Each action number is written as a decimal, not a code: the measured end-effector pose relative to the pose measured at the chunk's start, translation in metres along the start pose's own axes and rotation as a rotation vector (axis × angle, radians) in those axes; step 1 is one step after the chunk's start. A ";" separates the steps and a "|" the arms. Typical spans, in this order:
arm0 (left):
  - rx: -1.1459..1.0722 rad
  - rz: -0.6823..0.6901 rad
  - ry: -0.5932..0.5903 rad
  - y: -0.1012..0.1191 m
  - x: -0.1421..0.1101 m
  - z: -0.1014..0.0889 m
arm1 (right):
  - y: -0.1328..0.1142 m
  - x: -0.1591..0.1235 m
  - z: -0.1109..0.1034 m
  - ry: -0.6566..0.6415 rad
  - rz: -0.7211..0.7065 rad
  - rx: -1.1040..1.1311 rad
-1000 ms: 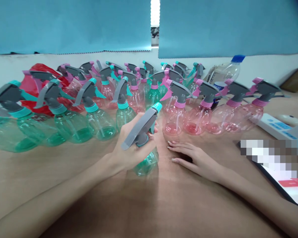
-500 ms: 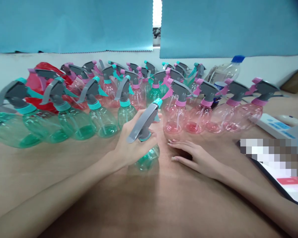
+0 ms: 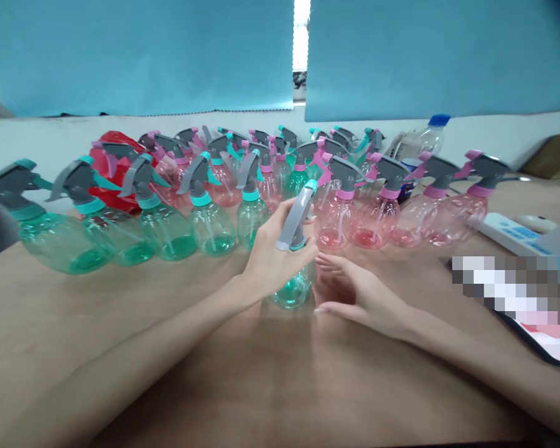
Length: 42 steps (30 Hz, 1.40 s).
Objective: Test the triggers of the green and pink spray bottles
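Note:
My left hand [image 3: 273, 258] is wrapped round the neck of a green spray bottle [image 3: 293, 291], which stands upright on the table with its grey and turquoise trigger head above my fingers. Just right of that bottle is my right hand [image 3: 361, 289], fingers apart and thumb stretched out. Its fingertips come close to the bottle's side; whether they touch, I cannot tell. To the left stands a row of green spray bottles [image 3: 213, 230] with turquoise collars. On the right is a row of pink spray bottles [image 3: 376, 221] with pink collars.
More spray bottles crowd behind, beside a red plastic bag [image 3: 114, 140] on the left. A clear bottle with a blue cap [image 3: 432, 134] stands at the back right. A white device [image 3: 513, 233] and a tablet-like screen [image 3: 532, 339] lie on the table [image 3: 205, 379] at right.
My right hand has come nearer to the held spray bottle and its thumb has spread wider. My left hand keeps its grip. The camera view has shifted slightly.

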<state>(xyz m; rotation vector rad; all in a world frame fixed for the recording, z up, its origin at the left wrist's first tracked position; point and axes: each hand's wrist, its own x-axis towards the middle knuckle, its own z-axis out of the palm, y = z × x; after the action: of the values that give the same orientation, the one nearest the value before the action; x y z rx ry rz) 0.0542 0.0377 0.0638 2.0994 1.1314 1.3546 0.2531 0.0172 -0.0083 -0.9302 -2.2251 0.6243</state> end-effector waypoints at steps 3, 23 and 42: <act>0.000 0.004 -0.038 0.000 0.000 -0.002 | -0.021 0.009 0.006 0.132 0.006 0.025; 0.598 -0.270 -0.684 0.034 0.032 -0.103 | -0.020 0.094 0.006 0.331 0.148 -0.318; 0.527 -0.258 -0.850 0.031 0.027 -0.096 | -0.015 0.121 -0.004 0.276 0.270 -0.426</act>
<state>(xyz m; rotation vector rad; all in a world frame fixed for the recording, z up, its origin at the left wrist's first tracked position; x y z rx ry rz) -0.0121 0.0319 0.1443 2.3648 1.3519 -0.0280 0.1834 0.0993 0.0484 -1.4524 -2.0306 0.1168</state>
